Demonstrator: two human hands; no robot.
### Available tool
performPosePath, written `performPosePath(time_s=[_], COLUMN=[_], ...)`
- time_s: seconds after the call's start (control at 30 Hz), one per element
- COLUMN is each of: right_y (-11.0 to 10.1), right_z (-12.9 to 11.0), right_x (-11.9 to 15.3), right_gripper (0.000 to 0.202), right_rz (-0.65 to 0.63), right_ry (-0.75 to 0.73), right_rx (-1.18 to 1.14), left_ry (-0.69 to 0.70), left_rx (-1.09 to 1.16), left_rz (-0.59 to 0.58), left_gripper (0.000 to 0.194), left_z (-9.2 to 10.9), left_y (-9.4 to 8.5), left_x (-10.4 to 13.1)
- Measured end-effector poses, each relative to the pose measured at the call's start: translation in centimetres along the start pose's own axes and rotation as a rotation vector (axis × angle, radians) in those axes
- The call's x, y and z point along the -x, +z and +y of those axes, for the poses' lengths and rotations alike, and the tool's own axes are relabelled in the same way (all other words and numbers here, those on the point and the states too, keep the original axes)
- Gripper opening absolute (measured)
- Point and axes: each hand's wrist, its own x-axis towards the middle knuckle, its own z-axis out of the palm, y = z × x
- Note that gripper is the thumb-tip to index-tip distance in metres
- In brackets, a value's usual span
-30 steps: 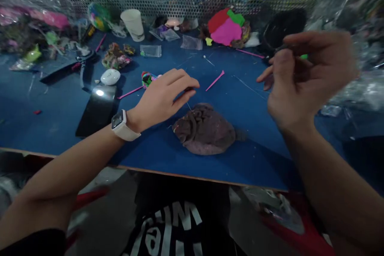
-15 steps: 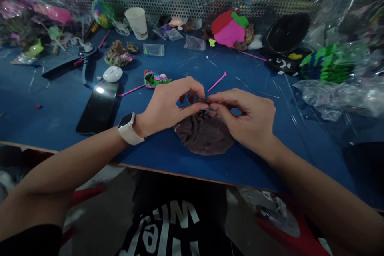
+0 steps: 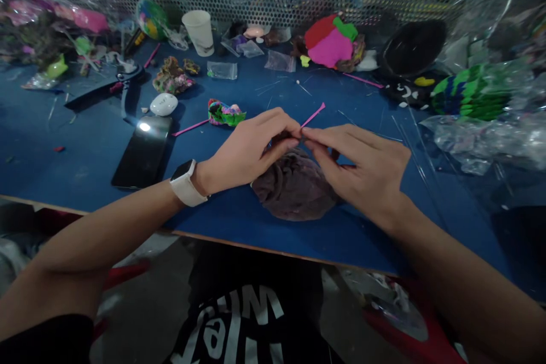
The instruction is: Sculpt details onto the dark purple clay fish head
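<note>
Lowered since earlier, right hand meets left hand, brown lump just below; whether either grips anything is indeterminable; work appears two-handed.

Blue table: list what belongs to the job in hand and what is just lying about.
Apparently in the job:
dark brown lump, nearest the left hand and right hand

Seemingly lying about:
black phone
white rounded item
pale cup
red, pink and green piece

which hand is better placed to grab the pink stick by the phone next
Left, probably: the left hand is nearer the pink stick, while the right hand would have to reach past the left. Both hands meet over the brown lump.
</note>
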Motion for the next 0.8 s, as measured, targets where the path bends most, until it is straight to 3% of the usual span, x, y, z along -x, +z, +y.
performPosePath(time_s=[0.1, 0.2, 0.27, 0.4, 0.53, 0.67, 0.8], right_y=[-0.6, -0.9, -0.8, -0.1, 0.3, -0.2, -0.9], right_z=[1.6, 3.0, 3.2, 1.6, 0.1, 0.0, 1.1], right_x=[-0.6, -0.7, -0.5, 0.0, 0.5, 0.3, -0.4], right_gripper=[0.031, 0.021, 0.017, 0.024, 0.022, 0.018, 0.014], right_rz=[0.149, 0.213, 0.202, 0.024, -0.107, -0.102, 0.055], right_ry=[0.022, 0.234, 0.292, 0.117, 0.103, 0.107, 0.196], right_rx=[-0.003, -0.123, -0.178, -0.206, -0.168, -0.072, -0.109], left_ry=[-0.035, -0.112, -0.166, -0.192, -0.14, -0.113, -0.093], left_rx=[-0.001, 0.04, 0.095, 0.209, 0.31, 0.311, 0.194], left_rz=[0.046, 0.088, 0.096, 0.083, 0.083, 0.096, 0.08], left_gripper=[0.017, 0.014, 0.013, 0.023, 0.03, 0.031, 0.023], left_z=[-0.4, -1.0, -1.2, -0.7, -0.3, -0.1, -0.2], left_y=[-0.2, -0.3, -0.2, 0.4, 1.1, 1.2, 0.6], left_x=[-0.1, -0.1, 0.0, 0.3, 0.5, 0.5, 0.5])
